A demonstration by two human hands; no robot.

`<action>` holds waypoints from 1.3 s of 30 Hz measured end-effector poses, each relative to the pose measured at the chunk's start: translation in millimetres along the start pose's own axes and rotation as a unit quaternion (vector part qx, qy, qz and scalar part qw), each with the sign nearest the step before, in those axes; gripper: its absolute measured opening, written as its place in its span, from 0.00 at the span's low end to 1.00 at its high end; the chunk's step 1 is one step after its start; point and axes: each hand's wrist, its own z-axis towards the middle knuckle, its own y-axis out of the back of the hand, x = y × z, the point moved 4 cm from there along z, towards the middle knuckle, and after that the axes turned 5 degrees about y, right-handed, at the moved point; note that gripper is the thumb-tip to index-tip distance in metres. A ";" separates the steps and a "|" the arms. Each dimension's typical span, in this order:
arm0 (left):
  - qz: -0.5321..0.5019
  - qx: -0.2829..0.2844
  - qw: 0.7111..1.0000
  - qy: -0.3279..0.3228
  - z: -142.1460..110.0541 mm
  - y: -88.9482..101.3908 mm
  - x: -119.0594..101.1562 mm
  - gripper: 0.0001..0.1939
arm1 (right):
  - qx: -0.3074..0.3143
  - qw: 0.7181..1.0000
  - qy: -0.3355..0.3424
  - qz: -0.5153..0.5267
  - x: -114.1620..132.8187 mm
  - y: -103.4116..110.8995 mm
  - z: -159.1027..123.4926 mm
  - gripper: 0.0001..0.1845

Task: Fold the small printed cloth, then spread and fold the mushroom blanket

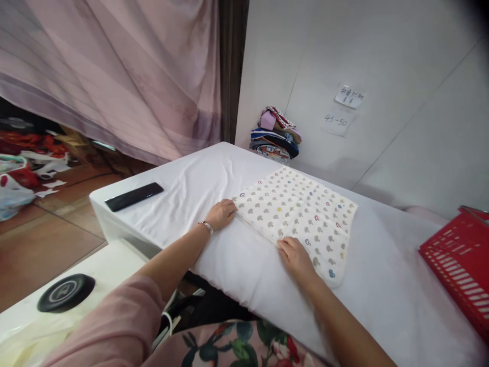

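A white cloth [294, 209] printed with small grey and coloured mushroom-like shapes lies flat on the white-covered table [382, 285]. Its near edge looks folded, with layers showing. At the cloth's left corner, my left hand [221, 215] has its fingers closed on the edge; a bracelet circles that wrist. My right hand [296, 257] grips the near edge around its middle, fingertips on top and the thumb mostly hidden. Past my right hand, the cloth's right corner rests loosely on the table.
A black phone-like slab [134, 197] lies at the table's left end. Folded clothes [275, 133] are stacked against the wall at the back. On the right stands a red plastic basket [458, 260]. A round black object [66, 292] sits on a lower white surface at left.
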 end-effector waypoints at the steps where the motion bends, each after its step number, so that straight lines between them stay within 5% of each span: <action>1: 0.010 0.012 1.000 0.001 0.6 1.8 -2.2 0.14 | -0.002 1.000 -0.004 0.001 0.1 0.7 0.5 0.10; 7: 0.012 0.044 0.998 -0.044 5.5 6.6 -41.3 0.13 | -0.004 1.000 -0.023 -0.009 7.1 -4.3 30.4 0.11; 12: -0.054 0.037 0.997 -0.046 3.7 -13.0 -72.6 0.09 | -0.011 0.998 -0.027 -0.049 13.1 -17.0 54.7 0.10; 20: -0.120 0.000 0.992 -0.034 -5.5 -30.7 -65.0 0.09 | -0.056 0.998 -0.025 -0.020 7.8 -28.5 50.4 0.09; 39: -0.106 0.021 0.994 -0.031 -5.8 -19.6 -75.5 0.10 | -0.053 0.999 0.005 -0.011 12.7 -25.5 48.1 0.11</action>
